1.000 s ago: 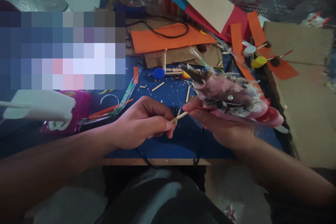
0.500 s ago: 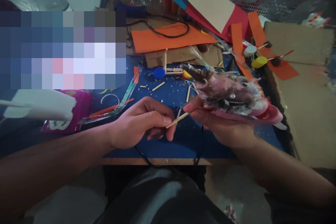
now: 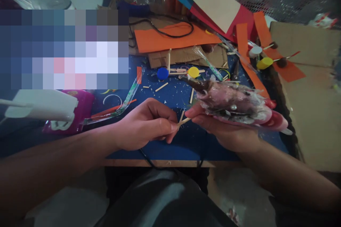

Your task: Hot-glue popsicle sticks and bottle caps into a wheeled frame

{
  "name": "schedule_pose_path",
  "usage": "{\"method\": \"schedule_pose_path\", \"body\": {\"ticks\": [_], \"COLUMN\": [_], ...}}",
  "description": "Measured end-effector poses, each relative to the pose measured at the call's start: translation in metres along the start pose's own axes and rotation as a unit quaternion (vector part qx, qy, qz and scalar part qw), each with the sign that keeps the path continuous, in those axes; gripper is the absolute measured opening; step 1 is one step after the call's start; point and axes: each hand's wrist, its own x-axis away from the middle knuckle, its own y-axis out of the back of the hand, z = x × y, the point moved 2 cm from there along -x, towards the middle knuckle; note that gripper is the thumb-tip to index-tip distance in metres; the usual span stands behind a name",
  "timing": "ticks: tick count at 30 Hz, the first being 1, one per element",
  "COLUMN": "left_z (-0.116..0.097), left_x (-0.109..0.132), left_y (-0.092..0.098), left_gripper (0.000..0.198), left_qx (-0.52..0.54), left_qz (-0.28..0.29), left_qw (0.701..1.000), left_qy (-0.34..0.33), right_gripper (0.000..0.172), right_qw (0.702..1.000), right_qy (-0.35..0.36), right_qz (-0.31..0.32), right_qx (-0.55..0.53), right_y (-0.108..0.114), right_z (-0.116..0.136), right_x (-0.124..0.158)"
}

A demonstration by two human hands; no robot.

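Observation:
In the middle, just above the blue tabletop (image 3: 165, 152), my left hand (image 3: 149, 127) pinches one end of a thin wooden stick (image 3: 183, 122) between thumb and forefinger. The stick's other end meets the thumb and fingertip of my right hand (image 3: 229, 133). That same hand is closed around a pink glue gun (image 3: 234, 101), crusted with glue and stringy residue, its dark nozzle pointing up and left. Behind the pinched stick another short stick (image 3: 182, 115) shows, and whether the two touch I cannot tell.
Beyond my hands lie a blue cap (image 3: 162, 73), a yellow cap (image 3: 193, 72) and several stick pieces. Orange paper (image 3: 170, 37) and cardboard (image 3: 306, 113) are at the back and right. A pink-and-white device (image 3: 82, 104) stands left. A black cord (image 3: 145, 156) hangs over the front edge.
My left fingers have slid along the stick toward my right hand, so less of it shows. The glue gun has shifted slightly down, uncovering the yellow cap.

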Motion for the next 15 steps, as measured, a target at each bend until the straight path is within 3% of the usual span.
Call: {"method": "schedule_pose_path", "body": {"ticks": [5,10,15], "left_z": [-0.0027,0.0006,0.0008], "left_x": [-0.0010,0.0003,0.0018], "left_y": [-0.0017,-0.0023,-0.0012], "left_gripper": [0.030,0.030,0.026], "left_qx": [-0.017,0.028,0.043], "left_qz": [-0.001,-0.018,0.003], "left_qw": [1.000,0.999,0.999], "left_qy": [-0.004,0.005,0.005], "right_gripper": [0.044,0.037,0.029], "right_qw": [0.994,0.999,0.999], "right_qy": [0.022,0.019,-0.018], "right_qz": [-0.064,-0.023,-0.002], "right_qx": [0.088,0.034,-0.027], "right_y": [-0.0022,-0.0037,-0.0011], "right_z": [0.0014,-0.0025,-0.0069], "right_x": [0.0033,0.0029,0.0025]}}
